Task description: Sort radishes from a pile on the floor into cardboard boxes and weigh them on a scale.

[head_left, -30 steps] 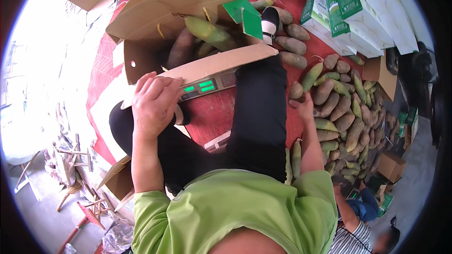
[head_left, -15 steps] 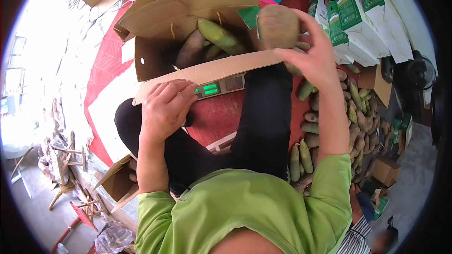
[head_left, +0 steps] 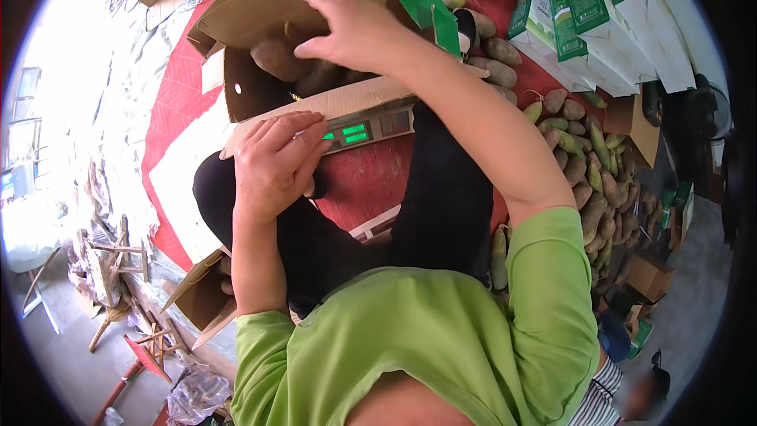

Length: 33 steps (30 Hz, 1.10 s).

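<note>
An open cardboard box (head_left: 240,102) stands in front of me, against a digital scale display (head_left: 347,136) with lit green digits. My left hand (head_left: 276,159) grips the box's near flap (head_left: 371,100), fingers closed along its edge. Over the box, my right hand (head_left: 343,30) is open, thumb and fingers spread. Just left of its fingers, inside the box, is a brown, soil-coated radish (head_left: 274,59), somewhat blurred. My right hand and forearm hide much of the box's contents.
Many brown and green radishes (head_left: 603,181) are heaped on the red floor covering to my right. White-and-green cartons (head_left: 579,16) stand at the far right. A smaller open box (head_left: 201,296) is beside my left leg. Another person (head_left: 607,394) is at the lower right.
My right hand has swung left from the box's right side to above its inside, and has let go of the large brown radish. My left hand stays on the flap.
</note>
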### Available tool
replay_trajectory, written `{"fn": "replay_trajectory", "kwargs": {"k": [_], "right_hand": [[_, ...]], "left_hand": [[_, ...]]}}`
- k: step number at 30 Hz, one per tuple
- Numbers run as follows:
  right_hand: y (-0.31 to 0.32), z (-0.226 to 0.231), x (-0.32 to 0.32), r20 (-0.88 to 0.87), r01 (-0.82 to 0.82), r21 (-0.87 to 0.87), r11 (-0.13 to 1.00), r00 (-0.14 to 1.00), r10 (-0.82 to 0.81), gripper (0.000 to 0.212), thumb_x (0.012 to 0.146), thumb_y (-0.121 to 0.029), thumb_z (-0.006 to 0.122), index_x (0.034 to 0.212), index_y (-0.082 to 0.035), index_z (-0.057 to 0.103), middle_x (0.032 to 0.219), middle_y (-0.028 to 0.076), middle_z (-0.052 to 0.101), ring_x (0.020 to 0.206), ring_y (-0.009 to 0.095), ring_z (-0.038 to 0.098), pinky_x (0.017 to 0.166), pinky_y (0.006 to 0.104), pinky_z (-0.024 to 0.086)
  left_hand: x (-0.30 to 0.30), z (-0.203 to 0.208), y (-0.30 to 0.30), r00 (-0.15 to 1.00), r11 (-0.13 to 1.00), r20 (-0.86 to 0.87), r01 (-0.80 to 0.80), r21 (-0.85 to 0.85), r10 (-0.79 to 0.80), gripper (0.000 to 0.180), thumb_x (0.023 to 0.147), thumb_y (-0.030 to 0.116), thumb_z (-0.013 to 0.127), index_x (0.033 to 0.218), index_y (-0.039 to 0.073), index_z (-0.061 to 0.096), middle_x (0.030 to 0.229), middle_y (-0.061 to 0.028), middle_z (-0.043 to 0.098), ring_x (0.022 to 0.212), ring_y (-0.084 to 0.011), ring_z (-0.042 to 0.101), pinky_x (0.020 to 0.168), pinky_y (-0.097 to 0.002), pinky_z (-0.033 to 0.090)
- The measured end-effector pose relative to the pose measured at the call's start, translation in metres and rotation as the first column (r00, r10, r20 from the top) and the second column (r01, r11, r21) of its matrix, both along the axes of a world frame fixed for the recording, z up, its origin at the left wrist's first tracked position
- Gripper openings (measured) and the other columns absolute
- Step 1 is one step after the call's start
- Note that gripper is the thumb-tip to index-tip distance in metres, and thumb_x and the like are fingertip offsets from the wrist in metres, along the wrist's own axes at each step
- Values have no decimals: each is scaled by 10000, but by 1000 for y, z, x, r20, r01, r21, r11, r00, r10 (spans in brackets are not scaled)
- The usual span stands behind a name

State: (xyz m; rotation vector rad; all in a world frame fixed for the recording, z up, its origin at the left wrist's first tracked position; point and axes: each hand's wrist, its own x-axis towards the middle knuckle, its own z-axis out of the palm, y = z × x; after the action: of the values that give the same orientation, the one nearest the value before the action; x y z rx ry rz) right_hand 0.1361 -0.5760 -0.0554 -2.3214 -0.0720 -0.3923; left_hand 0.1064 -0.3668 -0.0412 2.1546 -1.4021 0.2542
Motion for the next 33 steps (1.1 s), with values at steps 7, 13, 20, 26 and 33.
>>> {"fn": "replay_trajectory", "kwargs": {"k": [7,13,20,26,33], "right_hand": [[-91,-18,-106,112,187,541,820,950,-291,301,864,-142,657,1144,-38,613,1006,42,671,934,113,615,800,246,474],[-136,-138,-240,-316,664,472,579,741,-592,238,880,-99,633,1111,-39,631,969,11,665,883,94,605,737,249,472],[-77,-312,-413,-605,511,-209,833,602,-521,159,833,-142,579,919,-45,670,873,201,669,818,347,663,687,411,517],[13,-341,-511,-720,595,345,726,664,-203,334,826,-361,513,851,-67,670,775,214,643,752,409,637,640,470,496],[20,-319,-498,-795,256,9,967,589,-149,285,805,-313,554,818,-49,662,796,171,654,762,347,646,676,446,497]], "left_hand": [[1,-4,0,999,998,2,-40,-49,40,189,715,78,726,899,60,686,889,-60,662,774,-234,645,686,-336,504],[0,-9,-6,994,988,-4,-110,-113,110,210,720,34,726,926,61,698,878,-76,673,783,-232,644,698,-337,508],[-1,-13,-3,973,965,12,-226,-136,230,241,753,19,721,985,85,723,872,-71,675,801,-189,646,731,-301,507],[5,-20,-13,984,973,4,-177,-151,179,180,799,-27,671,967,25,708,938,-95,697,876,-204,659,790,-305,510],[8,-23,-2,973,974,114,-186,-130,202,164,845,-19,648,992,18,709,908,-76,697,801,-147,667,691,-253,542]]}}
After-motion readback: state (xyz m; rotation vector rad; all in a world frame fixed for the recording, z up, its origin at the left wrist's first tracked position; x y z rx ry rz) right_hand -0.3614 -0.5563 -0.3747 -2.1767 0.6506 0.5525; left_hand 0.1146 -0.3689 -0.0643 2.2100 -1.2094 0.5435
